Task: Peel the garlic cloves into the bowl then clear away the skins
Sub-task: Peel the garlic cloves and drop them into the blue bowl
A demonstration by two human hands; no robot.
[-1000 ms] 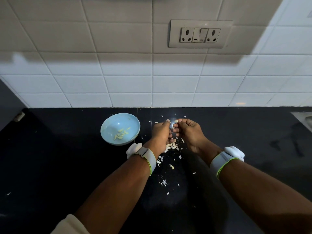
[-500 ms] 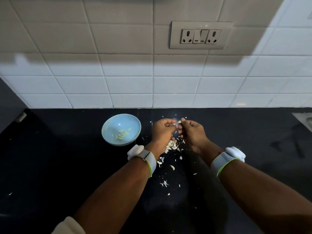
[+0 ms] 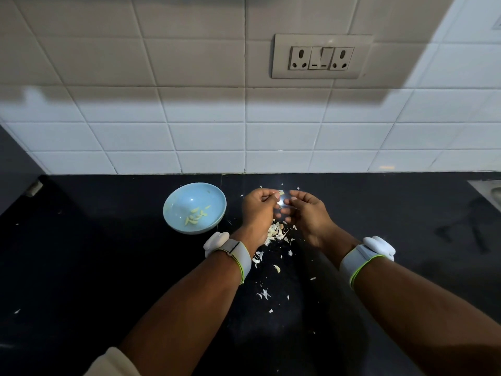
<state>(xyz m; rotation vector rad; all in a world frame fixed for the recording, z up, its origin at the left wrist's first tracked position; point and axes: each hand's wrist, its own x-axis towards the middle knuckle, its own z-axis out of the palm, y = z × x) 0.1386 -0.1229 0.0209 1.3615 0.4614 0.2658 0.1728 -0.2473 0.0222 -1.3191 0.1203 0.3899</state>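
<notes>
A pale blue bowl [image 3: 194, 207] holds yellowish cloves [image 3: 195, 215] at centre left. The surface [image 3: 81, 267] is black, flecked with whitish skins [image 3: 276, 232]. White tiles [image 3: 206, 137] fill the upper frame.

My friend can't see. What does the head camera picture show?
Two hands, left hand and right hand, peel a garlic clove over a pile of skins on a black counter. A blue bowl holding peeled cloves sits left.

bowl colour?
Light blue bowl, peeled garlic cloves inside; head view shows it best.
</notes>
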